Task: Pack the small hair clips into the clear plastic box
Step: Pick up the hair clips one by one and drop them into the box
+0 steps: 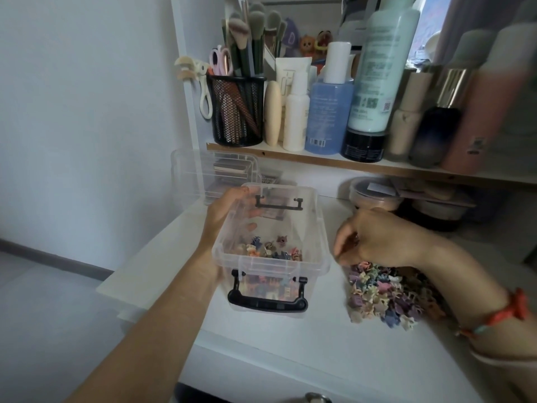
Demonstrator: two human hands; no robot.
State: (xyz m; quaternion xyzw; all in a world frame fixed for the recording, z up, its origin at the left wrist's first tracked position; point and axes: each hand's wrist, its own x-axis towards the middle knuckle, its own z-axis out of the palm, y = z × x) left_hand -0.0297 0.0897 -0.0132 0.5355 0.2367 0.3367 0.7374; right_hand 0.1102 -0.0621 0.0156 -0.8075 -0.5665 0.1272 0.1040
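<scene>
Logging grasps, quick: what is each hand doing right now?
Left hand: grips the clear plastic box by its left wall.
Right hand: fingers curled onto the pile of hair clips; grasp cannot be told.

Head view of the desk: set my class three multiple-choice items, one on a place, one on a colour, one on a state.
1. Where is the loose pile of hair clips? A on the shelf; B on the desk, right of the clear plastic box; C in the mesh cup.
2. What colour are the box's handles? A black; B white; C red.
3. How is the box? A lidded; B upside down; C open, some clips inside.
Answers: 1 B, the pile lies by the right hand; 2 A, both handles are black; 3 C, the left hand grips its open rim.
</scene>
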